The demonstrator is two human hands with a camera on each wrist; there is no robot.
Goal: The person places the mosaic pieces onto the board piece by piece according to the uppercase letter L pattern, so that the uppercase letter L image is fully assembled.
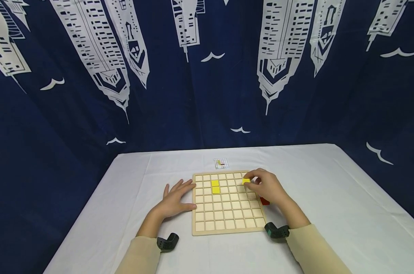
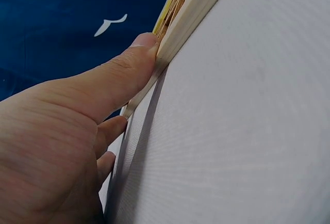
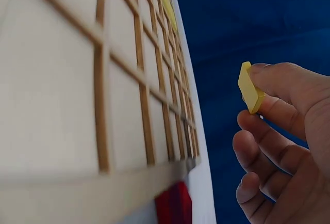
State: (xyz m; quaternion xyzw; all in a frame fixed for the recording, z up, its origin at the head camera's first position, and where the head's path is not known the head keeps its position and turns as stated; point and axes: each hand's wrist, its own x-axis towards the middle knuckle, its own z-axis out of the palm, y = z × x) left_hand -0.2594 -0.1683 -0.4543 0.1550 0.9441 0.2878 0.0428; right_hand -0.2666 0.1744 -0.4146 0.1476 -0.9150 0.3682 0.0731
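Note:
A wooden grid board [image 1: 220, 231] lies on the white table. Two yellow square tiles [image 1: 215, 190] sit one above the other in its upper left part. My right hand [image 1: 266, 185] pinches another yellow tile [image 3: 249, 91] between thumb and fingers, above the board's upper right corner. In the right wrist view that tile is tilted and apart from the board. My left hand [image 1: 174, 201] rests at the board's left edge with spread fingers; its thumb [image 2: 139, 61] touches the wooden rim in the left wrist view.
A small printed grid card [image 1: 221, 163] with a coloured pattern lies behind the board. Something red [image 1: 265, 201] is at the board's right side, partly hidden by my right hand. A dark blue cloth [image 1: 200, 95] with white building prints hangs behind the table [image 1: 124, 213].

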